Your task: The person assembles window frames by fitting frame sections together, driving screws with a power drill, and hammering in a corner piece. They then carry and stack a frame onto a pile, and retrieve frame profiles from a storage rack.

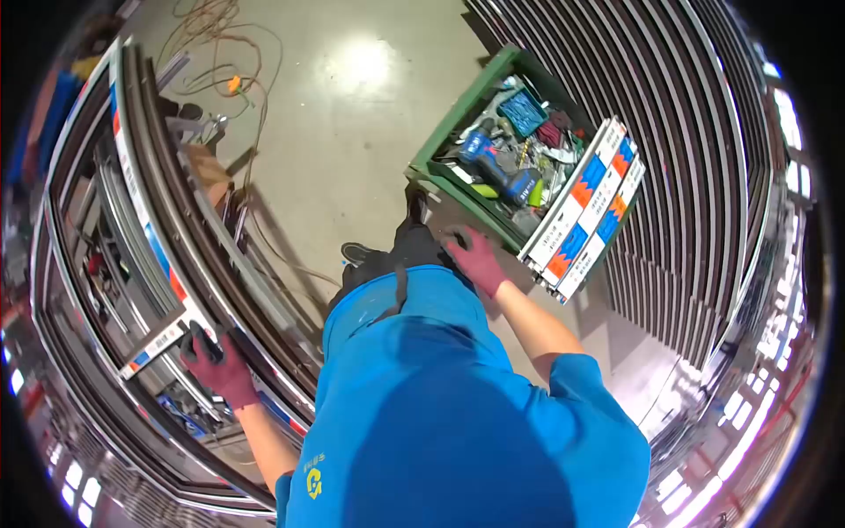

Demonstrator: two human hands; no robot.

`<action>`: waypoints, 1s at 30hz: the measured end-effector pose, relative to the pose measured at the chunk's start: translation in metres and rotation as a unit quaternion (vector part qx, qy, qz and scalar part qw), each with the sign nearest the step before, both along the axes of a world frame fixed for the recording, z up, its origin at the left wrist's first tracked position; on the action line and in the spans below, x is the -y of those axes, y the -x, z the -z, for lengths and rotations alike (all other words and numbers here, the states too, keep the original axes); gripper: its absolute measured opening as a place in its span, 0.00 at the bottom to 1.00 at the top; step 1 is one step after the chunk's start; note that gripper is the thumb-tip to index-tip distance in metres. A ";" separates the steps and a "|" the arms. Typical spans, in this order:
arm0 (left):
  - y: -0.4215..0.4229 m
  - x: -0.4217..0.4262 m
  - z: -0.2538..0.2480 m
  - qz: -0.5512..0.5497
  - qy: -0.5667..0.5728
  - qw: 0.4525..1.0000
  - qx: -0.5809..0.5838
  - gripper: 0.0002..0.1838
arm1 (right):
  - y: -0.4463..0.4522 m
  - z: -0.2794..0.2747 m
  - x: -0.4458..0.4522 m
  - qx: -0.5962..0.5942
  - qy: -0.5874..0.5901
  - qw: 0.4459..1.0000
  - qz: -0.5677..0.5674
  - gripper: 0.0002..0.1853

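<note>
My left hand (pixel 220 368), in a dark red glove with dark fingertips, is closed at the end of a short white labelled strip (pixel 158 343). That strip lies across the dark metal frames on the left. Beside my right thigh hangs my right hand (pixel 478 261), in the same kind of glove, its fingers loosely bent and apart with nothing seen in them. To its upper right stands a green bin (pixel 458 114) with a blue power drill (pixel 497 167), a blue basket (pixel 523 113) and mixed tools inside. Several labelled strips (pixel 585 207) rest across the bin's right side.
Long dark metal profiles (pixel 651 132) are stacked on the right. Tall frames with silver edges (pixel 132 176) stand along the left. Cables (pixel 255 132) with an orange connector (pixel 234 84) trail over the grey floor, and a cardboard box (pixel 207 174) sits behind the frames.
</note>
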State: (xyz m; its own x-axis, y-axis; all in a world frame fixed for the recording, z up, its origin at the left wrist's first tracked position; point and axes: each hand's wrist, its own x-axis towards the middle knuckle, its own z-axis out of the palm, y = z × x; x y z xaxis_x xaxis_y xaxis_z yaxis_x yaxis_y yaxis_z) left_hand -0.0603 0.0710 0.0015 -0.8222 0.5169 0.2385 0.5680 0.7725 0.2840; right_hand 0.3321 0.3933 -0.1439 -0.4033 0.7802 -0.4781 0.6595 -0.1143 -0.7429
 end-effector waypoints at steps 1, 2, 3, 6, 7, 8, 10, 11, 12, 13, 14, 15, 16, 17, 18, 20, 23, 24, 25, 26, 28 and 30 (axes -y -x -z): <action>0.001 0.005 0.001 0.003 0.011 1.000 -0.013 0.27 | -0.001 0.000 -0.012 -0.018 0.000 1.000 -0.003 0.22; 0.002 0.004 -0.001 0.005 0.031 0.999 -0.014 0.27 | -0.002 0.000 -0.024 -0.034 -0.034 0.999 0.011 0.22; -0.002 0.001 -0.002 -0.014 0.010 1.000 0.012 0.27 | -0.002 0.001 -0.038 -0.050 -0.069 0.996 0.024 0.23; -0.007 -0.008 -0.009 -0.037 0.055 0.998 -0.014 0.26 | -0.001 0.010 -0.090 -0.046 -0.189 0.979 0.067 0.25; -0.008 -0.012 -0.011 -0.037 0.061 0.997 -0.012 0.25 | -0.003 0.019 -0.110 -0.033 -0.229 0.969 0.084 0.26; -0.008 -0.015 -0.012 -0.035 0.068 0.997 -0.007 0.23 | -0.007 0.040 -0.132 0.053 -0.307 0.948 0.056 0.30; -0.013 -0.025 -0.014 0.005 0.082 0.995 -0.052 0.19 | -0.004 0.073 -0.172 0.208 -0.342 0.916 -0.024 0.35; -0.024 -0.042 -0.019 0.043 0.087 0.992 -0.076 0.18 | -0.004 0.082 -0.187 0.275 -0.298 0.911 -0.075 0.38; -0.039 -0.061 -0.021 0.056 0.082 0.994 -0.044 0.17 | -0.003 0.090 -0.203 0.339 -0.252 0.898 -0.125 0.40; -0.061 -0.090 -0.024 0.069 0.077 0.995 -0.011 0.16 | 0.000 0.109 -0.214 0.352 -0.221 0.901 -0.124 0.42; -0.073 -0.115 -0.023 0.081 0.071 0.994 0.024 0.16 | 0.003 0.138 -0.219 0.366 -0.190 0.903 -0.123 0.45; -0.074 -0.132 -0.013 0.133 0.055 0.986 0.079 0.15 | 0.003 0.155 -0.221 0.380 -0.158 0.903 -0.124 0.47; -0.085 -0.159 -0.009 0.152 0.053 0.981 0.107 0.15 | 0.004 0.154 -0.224 0.378 -0.149 0.907 -0.109 0.45; -0.100 -0.190 -0.003 0.168 0.049 0.975 0.135 0.15 | 0.001 0.148 -0.228 0.355 -0.122 0.921 -0.102 0.43; -0.107 -0.221 0.005 0.222 0.061 0.962 0.146 0.15 | -0.002 0.135 -0.232 0.331 -0.099 0.934 -0.096 0.42; -0.119 -0.286 0.026 0.310 0.068 0.931 0.180 0.16 | -0.015 0.111 -0.233 0.254 -0.071 0.962 -0.064 0.36; -0.143 -0.396 0.057 0.405 0.070 0.883 0.228 0.16 | -0.042 0.068 -0.218 0.159 -0.086 0.983 -0.030 0.39; -0.153 -0.433 0.074 0.439 0.056 0.862 0.248 0.16 | -0.051 0.050 -0.210 0.108 -0.107 0.988 -0.003 0.40; -0.163 -0.471 0.092 0.473 0.043 0.838 0.268 0.17 | -0.060 0.030 -0.202 0.057 -0.128 0.990 0.026 0.41; -0.177 -0.508 0.108 0.507 0.043 0.822 0.256 0.18 | -0.068 0.006 -0.195 0.043 -0.104 0.992 0.055 0.43; -0.206 -0.579 0.150 0.578 0.064 0.778 0.239 0.20 | -0.084 -0.015 -0.170 -0.155 0.066 0.958 0.232 0.43; -0.241 -0.641 0.204 0.632 0.107 0.740 0.206 0.21 | -0.105 -0.016 -0.128 -0.311 0.132 0.866 0.370 0.39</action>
State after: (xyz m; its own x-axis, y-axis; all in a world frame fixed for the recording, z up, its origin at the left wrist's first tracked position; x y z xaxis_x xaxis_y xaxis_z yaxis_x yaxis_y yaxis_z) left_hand 0.1803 0.7121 -0.2023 0.3691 0.9244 -0.0958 0.7739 -0.2487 0.5824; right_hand 0.4372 0.5216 -0.1275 -0.0838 0.8322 -0.5481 -0.1847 -0.5535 -0.8121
